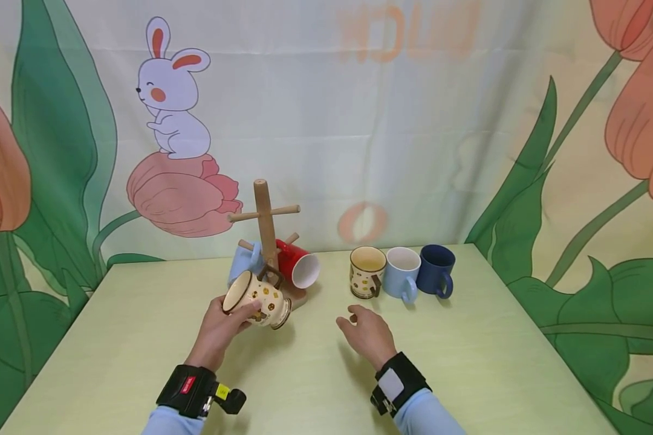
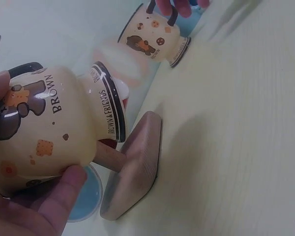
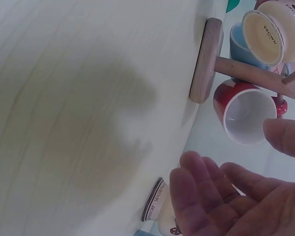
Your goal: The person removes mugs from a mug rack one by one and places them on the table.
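My left hand (image 1: 222,331) grips a cream mug (image 1: 263,302) with a brown rim and bear print, thumb on its side. The mug is tilted, its mouth to the left and its brown handle close to the wooden mug tree (image 1: 265,226). Whether the handle touches a peg I cannot tell. A red mug (image 1: 294,264) with a white inside and a light blue mug (image 1: 243,264) hang on the lower pegs. Held above the table, my right hand (image 1: 369,337) has loosely bent fingers (image 3: 206,191) with nothing in them.
Right of the tree, three mugs stand upright in a row: a patterned cream mug (image 1: 367,273), a light blue mug (image 1: 401,275) and a dark blue mug (image 1: 435,270). Behind the pale table (image 1: 457,368) hangs a printed cloth (image 1: 413,133). The upper pegs (image 1: 285,210) of the tree stick out sideways.
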